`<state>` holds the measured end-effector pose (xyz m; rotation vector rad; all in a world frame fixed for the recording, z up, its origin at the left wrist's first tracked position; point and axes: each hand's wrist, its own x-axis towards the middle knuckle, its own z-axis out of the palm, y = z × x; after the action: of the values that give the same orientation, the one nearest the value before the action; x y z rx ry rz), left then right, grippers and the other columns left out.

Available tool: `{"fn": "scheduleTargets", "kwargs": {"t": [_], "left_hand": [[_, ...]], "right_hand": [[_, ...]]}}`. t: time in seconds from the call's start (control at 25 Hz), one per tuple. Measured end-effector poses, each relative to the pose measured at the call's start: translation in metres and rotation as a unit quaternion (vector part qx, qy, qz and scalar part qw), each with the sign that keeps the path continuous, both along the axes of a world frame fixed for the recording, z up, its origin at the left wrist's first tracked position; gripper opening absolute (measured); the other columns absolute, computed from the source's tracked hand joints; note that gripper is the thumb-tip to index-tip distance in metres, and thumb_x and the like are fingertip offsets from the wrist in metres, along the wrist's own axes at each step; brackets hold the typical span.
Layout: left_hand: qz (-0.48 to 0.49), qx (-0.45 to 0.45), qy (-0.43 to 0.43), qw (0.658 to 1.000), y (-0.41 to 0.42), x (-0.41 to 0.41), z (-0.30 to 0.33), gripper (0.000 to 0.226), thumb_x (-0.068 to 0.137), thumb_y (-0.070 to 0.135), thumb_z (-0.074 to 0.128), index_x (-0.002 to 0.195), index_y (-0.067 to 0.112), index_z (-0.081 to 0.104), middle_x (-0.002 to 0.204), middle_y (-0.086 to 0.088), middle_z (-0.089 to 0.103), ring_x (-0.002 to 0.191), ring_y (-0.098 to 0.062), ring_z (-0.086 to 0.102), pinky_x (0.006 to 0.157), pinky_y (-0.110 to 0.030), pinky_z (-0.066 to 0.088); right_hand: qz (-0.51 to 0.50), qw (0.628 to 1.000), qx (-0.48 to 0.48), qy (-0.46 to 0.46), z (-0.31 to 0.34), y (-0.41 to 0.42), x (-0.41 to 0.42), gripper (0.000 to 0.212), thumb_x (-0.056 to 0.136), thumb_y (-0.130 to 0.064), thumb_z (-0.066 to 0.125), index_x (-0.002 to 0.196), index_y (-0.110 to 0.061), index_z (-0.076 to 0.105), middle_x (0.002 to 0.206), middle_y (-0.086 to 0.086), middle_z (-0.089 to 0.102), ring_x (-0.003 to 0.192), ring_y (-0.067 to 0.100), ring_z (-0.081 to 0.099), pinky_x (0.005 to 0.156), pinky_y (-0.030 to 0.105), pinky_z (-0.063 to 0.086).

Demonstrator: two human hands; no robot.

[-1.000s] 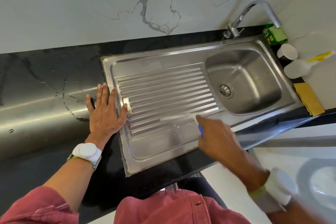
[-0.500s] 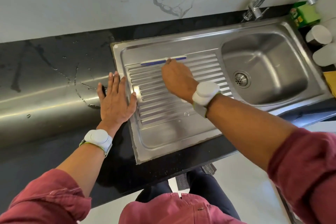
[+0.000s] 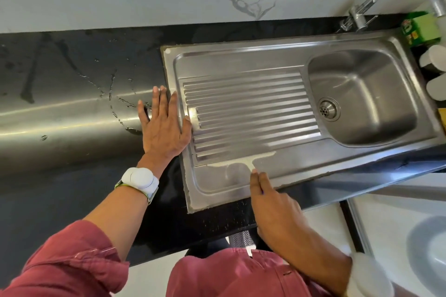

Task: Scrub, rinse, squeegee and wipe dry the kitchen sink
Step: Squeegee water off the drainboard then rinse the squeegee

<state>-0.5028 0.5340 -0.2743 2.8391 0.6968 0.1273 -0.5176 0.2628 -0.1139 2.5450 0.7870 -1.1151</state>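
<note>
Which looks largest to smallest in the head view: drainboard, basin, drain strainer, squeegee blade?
1. Drainboard
2. Basin
3. Squeegee blade, motion-blurred, so its extent is rough
4. Drain strainer

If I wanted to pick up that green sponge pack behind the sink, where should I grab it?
Probably pinch the green sponge pack across its two long sides, coming from above. It lies flat between the chrome tap and white cups, so only its top looks open for a grip.
</note>
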Motion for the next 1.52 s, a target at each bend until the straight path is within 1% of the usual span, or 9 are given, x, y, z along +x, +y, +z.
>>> {"fn": "scheduleTargets", "kwargs": {"t": [0.12, 0.16, 0.24, 0.52, 0.72, 0.96, 1.16, 1.32, 1.52], "left_hand": [[0.003, -0.003, -0.003, 1.0, 0.002, 0.0, 0.0, 0.07, 0.104, 0.051, 0.026, 0.163, 0.015, 0.017, 0.173, -0.011, 0.006, 0.16, -0.023, -0.009, 0.126, -0.062, 0.0], [0.003, -0.004, -0.004, 1.0, 0.002, 0.0, -0.001, 0.07, 0.104, 0.051, 0.027, 0.163, 0.015, 0.017, 0.173, -0.011, 0.005, 0.16, -0.023, -0.009, 0.126, -0.062, 0.0], [0.008, -0.005, -0.002, 1.0, 0.002, 0.001, -0.002, 0.07, 0.104, 0.051, 0.027, 0.164, 0.016, 0.016, 0.173, -0.01, 0.005, 0.16, -0.023, -0.01, 0.126, -0.062, 0.0], [0.018, -0.006, -0.001, 1.0, 0.002, 0.004, 0.001, 0.069, 0.103, 0.049, 0.027, 0.163, 0.015, 0.02, 0.173, -0.011, 0.008, 0.16, -0.023, -0.008, 0.126, -0.061, 0.001], [0.018, -0.009, -0.005, 1.0, 0.001, 0.003, -0.002, 0.069, 0.102, 0.047, 0.027, 0.162, 0.014, 0.02, 0.173, -0.011, 0.006, 0.16, -0.022, -0.009, 0.126, -0.061, -0.001], [0.015, -0.011, -0.007, 1.0, -0.002, 0.003, -0.001, 0.069, 0.102, 0.047, 0.026, 0.162, 0.014, 0.022, 0.173, -0.011, 0.007, 0.16, -0.023, -0.007, 0.125, -0.062, -0.001], [0.012, -0.004, -0.005, 1.0, 0.002, 0.003, -0.002, 0.068, 0.102, 0.046, 0.028, 0.163, 0.015, 0.02, 0.173, -0.01, 0.006, 0.16, -0.021, -0.009, 0.125, -0.063, 0.0], [0.034, -0.006, -0.042, 0.999, -0.003, -0.004, 0.006, 0.063, 0.103, 0.043, 0.03, 0.16, 0.015, 0.03, 0.173, -0.009, 0.013, 0.16, -0.021, -0.003, 0.124, -0.064, 0.001], [0.134, -0.024, -0.024, 0.99, -0.059, -0.074, 0.018, 0.064, 0.101, 0.042, 0.031, 0.16, 0.016, 0.03, 0.173, -0.009, 0.012, 0.16, -0.021, -0.003, 0.124, -0.061, -0.004]], "right_hand": [[-0.033, 0.999, 0.007, 0.005, 0.026, 0.0, 0.002, 0.091, 0.094, -0.01, 0.064, 0.164, -0.017, 0.006, 0.157, 0.002, 0.04, 0.103, 0.027, 0.07, 0.089, 0.041, 0.059], [-0.062, 0.998, 0.028, -0.008, 0.035, 0.003, 0.013, 0.083, 0.093, -0.01, 0.063, 0.161, -0.021, 0.016, 0.133, -0.003, 0.057, 0.095, 0.024, 0.071, 0.082, 0.039, 0.061], [-0.1, 0.99, 0.075, -0.062, 0.043, 0.016, 0.051, 0.071, 0.092, -0.007, 0.061, 0.153, -0.026, 0.031, 0.094, -0.008, 0.058, 0.077, 0.02, 0.068, 0.066, 0.034, 0.059], [-0.11, 0.962, 0.156, -0.195, -0.017, 0.106, 0.211, 0.061, 0.09, -0.009, 0.061, 0.148, -0.008, 0.042, 0.131, 0.019, 0.061, 0.117, 0.045, 0.062, 0.089, 0.048, 0.052], [-0.02, 0.971, 0.137, -0.197, -0.047, 0.071, 0.145, 0.069, 0.096, -0.002, 0.055, 0.158, 0.002, 0.024, 0.131, 0.018, 0.059, 0.104, 0.041, 0.069, 0.083, 0.05, 0.057], [-0.027, 0.996, 0.064, -0.048, -0.011, -0.011, 0.039, 0.098, 0.093, -0.013, 0.065, 0.165, -0.02, 0.001, 0.134, 0.001, 0.054, 0.098, 0.027, 0.069, 0.077, 0.037, 0.055], [-0.056, 0.988, 0.141, -0.025, 0.005, -0.026, 0.047, 0.081, 0.096, -0.025, 0.061, 0.163, -0.038, 0.018, 0.116, -0.009, 0.059, 0.093, 0.023, 0.065, 0.079, 0.037, 0.055], [-0.014, 0.985, 0.163, -0.058, -0.024, -0.018, 0.105, 0.064, 0.101, -0.065, 0.042, 0.16, -0.049, 0.021, 0.092, -0.008, 0.056, 0.08, 0.015, 0.057, 0.07, 0.034, 0.048], [0.095, 0.959, 0.264, 0.035, -0.077, 0.001, 0.128, 0.046, 0.107, -0.062, 0.027, 0.151, -0.057, 0.037, 0.077, -0.011, 0.063, 0.063, 0.009, 0.054, 0.058, 0.03, 0.044]]}}
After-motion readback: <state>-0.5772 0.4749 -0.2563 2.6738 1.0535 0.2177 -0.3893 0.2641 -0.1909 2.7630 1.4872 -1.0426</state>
